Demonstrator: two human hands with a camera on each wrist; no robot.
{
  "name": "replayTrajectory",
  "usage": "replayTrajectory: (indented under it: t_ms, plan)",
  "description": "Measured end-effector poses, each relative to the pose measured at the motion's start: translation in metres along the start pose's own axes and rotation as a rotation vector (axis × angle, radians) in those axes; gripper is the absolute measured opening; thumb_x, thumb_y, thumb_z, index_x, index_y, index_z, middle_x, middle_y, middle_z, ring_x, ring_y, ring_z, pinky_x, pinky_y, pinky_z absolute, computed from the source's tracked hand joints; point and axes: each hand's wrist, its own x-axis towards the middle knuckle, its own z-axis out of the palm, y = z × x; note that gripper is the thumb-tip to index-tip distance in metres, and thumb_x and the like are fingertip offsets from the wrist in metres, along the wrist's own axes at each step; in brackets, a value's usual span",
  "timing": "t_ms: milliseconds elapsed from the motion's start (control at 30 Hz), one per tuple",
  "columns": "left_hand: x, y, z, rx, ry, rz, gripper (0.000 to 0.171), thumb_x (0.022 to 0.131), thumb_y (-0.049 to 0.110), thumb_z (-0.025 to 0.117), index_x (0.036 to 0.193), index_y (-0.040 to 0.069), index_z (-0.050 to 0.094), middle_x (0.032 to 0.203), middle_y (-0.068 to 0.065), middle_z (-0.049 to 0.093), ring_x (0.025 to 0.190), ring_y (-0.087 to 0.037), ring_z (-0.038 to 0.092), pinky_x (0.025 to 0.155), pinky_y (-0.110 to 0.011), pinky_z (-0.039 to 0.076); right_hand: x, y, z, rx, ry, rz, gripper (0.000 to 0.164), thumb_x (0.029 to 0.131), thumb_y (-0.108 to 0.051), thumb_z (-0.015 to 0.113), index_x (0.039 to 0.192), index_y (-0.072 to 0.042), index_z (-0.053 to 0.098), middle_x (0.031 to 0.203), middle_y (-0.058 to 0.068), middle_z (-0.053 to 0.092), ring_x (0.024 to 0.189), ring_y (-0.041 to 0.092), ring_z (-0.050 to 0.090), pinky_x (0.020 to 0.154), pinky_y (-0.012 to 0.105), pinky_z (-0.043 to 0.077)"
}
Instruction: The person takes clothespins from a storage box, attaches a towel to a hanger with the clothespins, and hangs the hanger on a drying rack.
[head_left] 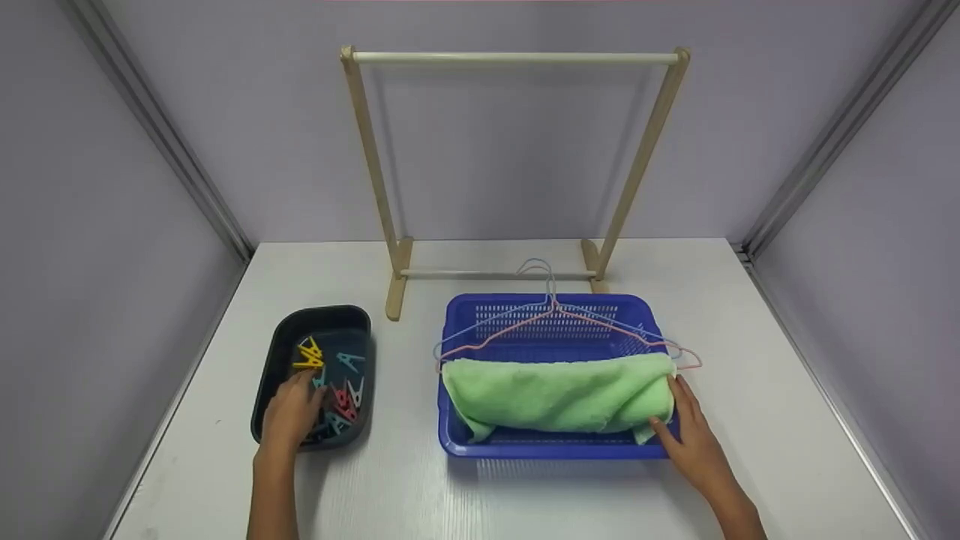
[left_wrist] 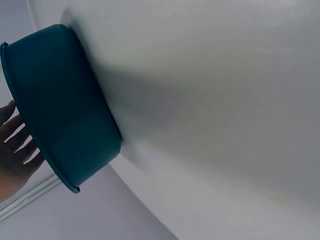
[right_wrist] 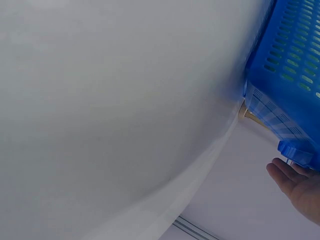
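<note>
My left hand (head_left: pixel 291 411) reaches over the near left rim of a dark teal tub (head_left: pixel 264 390), its fingertips among the clothespins. Yellow clothespins (head_left: pixel 309 352) lie just beyond those fingers, with red clothespins (head_left: pixel 343 401) to their right. In the left wrist view the fingers are spread and loosely bent behind the tub's wall. A light green towel (head_left: pixel 559 394) lies across a blue basket (head_left: pixel 555 451). My right hand (head_left: pixel 697 446) rests at the towel's right end with fingers extended, the thumb on its near corner.
A pink hanger (head_left: pixel 484 345) and a light blue hanger (head_left: pixel 487 322) lie over the basket, hooks toward the back, their lower part covered by the towel. Behind stands a wooden rack with a white top bar (head_left: pixel 517 58). Grey walls (head_left: pixel 112 300) enclose the white table (head_left: pixel 397 480).
</note>
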Motion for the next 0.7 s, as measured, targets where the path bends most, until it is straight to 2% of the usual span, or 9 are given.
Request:
replayTrajectory:
  t_ms: [200,400,700]
  plan:
    - [0.003,0.004,-0.007,0.055,-0.037,0.01,0.041,0.091,0.012,0.055,0.122,-0.014,0.047,0.121,-0.034,0.047,0.108,-0.049,0.045,0.087,-0.058,0.036,0.0,0.0,0.0,-0.002,-0.002,0.004,0.069,0.093,-0.025,0.055,0.146,-0.006,0.015,0.146,0.023,0.014,0.129,0.047,0.018,0.095,0.063,0.022]
    - [0.011,0.006,-0.014,0.071,-0.069,0.016,0.043,0.091,0.012,0.055,0.123,-0.016,0.045,0.123,-0.035,0.044,0.111,-0.05,0.042,0.09,-0.057,0.035,0.0,0.0,0.002,0.007,-0.002,0.003,0.069,0.093,-0.025,0.055,0.146,-0.006,0.015,0.147,0.023,0.013,0.128,0.048,0.018,0.095,0.063,0.023]
    - [0.026,0.005,-0.009,0.113,-0.132,0.011,0.049,0.088,0.009,0.059,0.126,-0.016,0.042,0.125,-0.037,0.04,0.11,-0.05,0.043,0.088,-0.056,0.038,0.001,0.001,0.001,0.004,-0.001,-0.011,0.069,0.093,-0.024,0.056,0.146,-0.006,0.015,0.146,0.024,0.014,0.128,0.048,0.019,0.095,0.064,0.022]
